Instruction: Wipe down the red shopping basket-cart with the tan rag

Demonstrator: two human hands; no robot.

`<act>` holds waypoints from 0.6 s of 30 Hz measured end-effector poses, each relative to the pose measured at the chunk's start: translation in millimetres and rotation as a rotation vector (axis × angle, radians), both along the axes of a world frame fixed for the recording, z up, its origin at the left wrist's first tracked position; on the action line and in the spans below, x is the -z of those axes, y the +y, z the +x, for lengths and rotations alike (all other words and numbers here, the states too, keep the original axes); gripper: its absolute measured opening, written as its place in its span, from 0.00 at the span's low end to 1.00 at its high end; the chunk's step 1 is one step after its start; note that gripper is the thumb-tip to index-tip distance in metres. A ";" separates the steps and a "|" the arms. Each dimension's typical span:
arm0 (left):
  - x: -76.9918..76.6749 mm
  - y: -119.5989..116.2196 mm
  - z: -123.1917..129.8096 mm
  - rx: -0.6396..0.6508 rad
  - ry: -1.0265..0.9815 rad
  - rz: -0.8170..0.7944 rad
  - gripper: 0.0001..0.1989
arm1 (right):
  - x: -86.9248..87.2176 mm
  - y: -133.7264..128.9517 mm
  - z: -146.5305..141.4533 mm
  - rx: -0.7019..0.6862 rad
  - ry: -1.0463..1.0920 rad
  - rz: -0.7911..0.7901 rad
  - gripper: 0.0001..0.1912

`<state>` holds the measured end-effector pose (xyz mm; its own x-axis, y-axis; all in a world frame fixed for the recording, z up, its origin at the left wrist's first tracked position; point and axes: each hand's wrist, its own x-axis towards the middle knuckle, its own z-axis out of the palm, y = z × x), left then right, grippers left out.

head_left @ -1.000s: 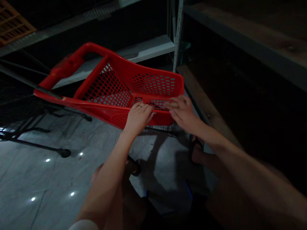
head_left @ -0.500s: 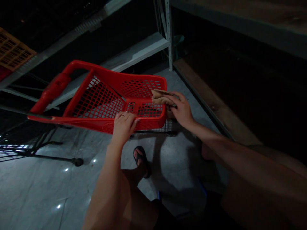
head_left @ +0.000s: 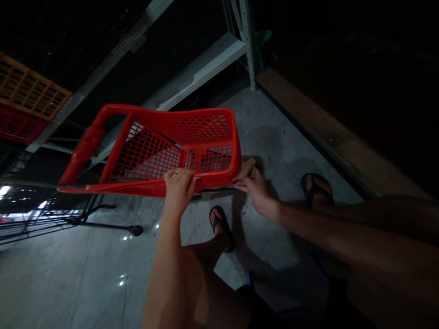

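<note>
A red plastic shopping cart [head_left: 137,187] with lattice walls stands across the middle of the view, its handle toward the left. My left hand [head_left: 179,185], with a ring on one finger, is closed over the cart's near rim. At the cart's right end, my right hand [head_left: 256,189] grips a crumpled tan cloth [head_left: 247,169] and holds it against the outer face, below the rim. Part of the cloth is hidden behind my fingers.
Grey metal shelving [head_left: 219,59] runs behind the cart. Yellow [head_left: 30,89] and red crates sit at the left. A black wire cart's wheel [head_left: 136,230] rests on the grey floor. A long wooden ledge [head_left: 322,128] borders the right side. My sandalled feet [head_left: 221,224] are below.
My right hand has moved the cloth from the right-end rim down to the cart's outer face. My left hand stays on the near rim. The view has shifted slightly.
</note>
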<state>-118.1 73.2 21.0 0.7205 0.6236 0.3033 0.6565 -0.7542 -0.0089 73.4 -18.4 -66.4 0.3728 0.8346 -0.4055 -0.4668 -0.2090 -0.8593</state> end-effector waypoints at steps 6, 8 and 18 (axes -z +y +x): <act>3.2 -1.1 2.3 -0.017 -0.008 0.006 0.04 | -46.1 10.7 30.3 0.045 -0.121 0.255 0.14; 3.6 -2.7 4.9 -0.024 0.000 -0.001 0.04 | -46.3 11.3 33.4 0.036 -0.120 0.269 0.13; 1.8 -8.0 12.1 -0.058 0.027 -0.007 0.05 | 25.6 14.0 12.9 0.032 0.142 -0.030 0.13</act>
